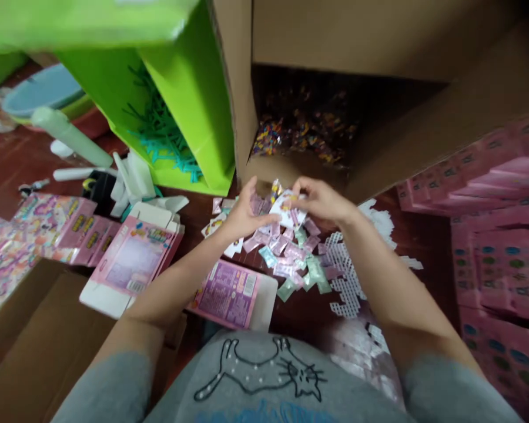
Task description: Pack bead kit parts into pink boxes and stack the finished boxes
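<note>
On the dark red floor [300,305], in front of an open carton [379,117], I see a heap of packets [291,258]. My left hand [242,214] and right hand [320,200] hover above it, together pinching one white packet [286,212].

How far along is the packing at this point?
Early to midway, by the look of it. Done: stacks of pink boxes lie at the right. In hand: both the left hand and right hand hold a small bunch of packets over the packet pile. Left: that pile, flat unfolded cartons at the left, and more bagged pieces in the cardboard box.
</note>
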`<state>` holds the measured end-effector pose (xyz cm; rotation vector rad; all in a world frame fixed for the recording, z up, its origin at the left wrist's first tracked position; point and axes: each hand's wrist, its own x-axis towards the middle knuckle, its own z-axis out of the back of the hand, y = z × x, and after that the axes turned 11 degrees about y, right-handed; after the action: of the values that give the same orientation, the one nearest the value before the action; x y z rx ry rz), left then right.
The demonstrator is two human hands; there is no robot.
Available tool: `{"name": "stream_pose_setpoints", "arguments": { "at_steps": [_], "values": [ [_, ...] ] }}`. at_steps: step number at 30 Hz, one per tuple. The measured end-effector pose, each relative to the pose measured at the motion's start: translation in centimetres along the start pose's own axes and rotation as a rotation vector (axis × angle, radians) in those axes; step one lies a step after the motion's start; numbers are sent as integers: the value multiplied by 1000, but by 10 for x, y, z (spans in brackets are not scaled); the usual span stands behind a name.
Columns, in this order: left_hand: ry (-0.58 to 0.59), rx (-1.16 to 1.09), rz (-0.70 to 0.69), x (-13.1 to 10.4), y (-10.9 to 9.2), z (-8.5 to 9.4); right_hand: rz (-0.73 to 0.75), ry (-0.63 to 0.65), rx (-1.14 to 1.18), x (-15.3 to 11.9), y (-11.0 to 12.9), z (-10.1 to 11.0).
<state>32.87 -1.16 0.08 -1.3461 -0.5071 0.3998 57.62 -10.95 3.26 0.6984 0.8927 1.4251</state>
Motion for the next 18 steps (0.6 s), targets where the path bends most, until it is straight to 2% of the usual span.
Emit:
{"name": "stream_pose_setpoints", "arguments": {
  "at_steps": [2, 4, 6, 9, 11, 13, 15, 18],
  "values": [
    [109, -38, 21, 9, -6, -12, 67, 12, -9, -29, 16, -6],
    [188, -61, 110, 10, -10, -22, -13, -22, -61, -46, 27, -13],
    [176, -71, 130, 9, -11, -29, -26, -93, -122, -52, 33, -18],
    [94, -40, 74, 6, -13, -34, -27, -168, -168, -60, 43, -22],
    [37, 16, 81, 3, -16, -36, -29, -171, -175, -67, 50, -24],
    [6, 50, 145, 0, -19, -37, -36, -159, -173, -75, 55, -24],
    [15, 33, 200, -2, -23, -37, -48, -148, -157, -81, 57, -22],
    [91, -61, 192, -2, -31, -38, -67, -119, -109, -90, 54, -16]
  ]
}}
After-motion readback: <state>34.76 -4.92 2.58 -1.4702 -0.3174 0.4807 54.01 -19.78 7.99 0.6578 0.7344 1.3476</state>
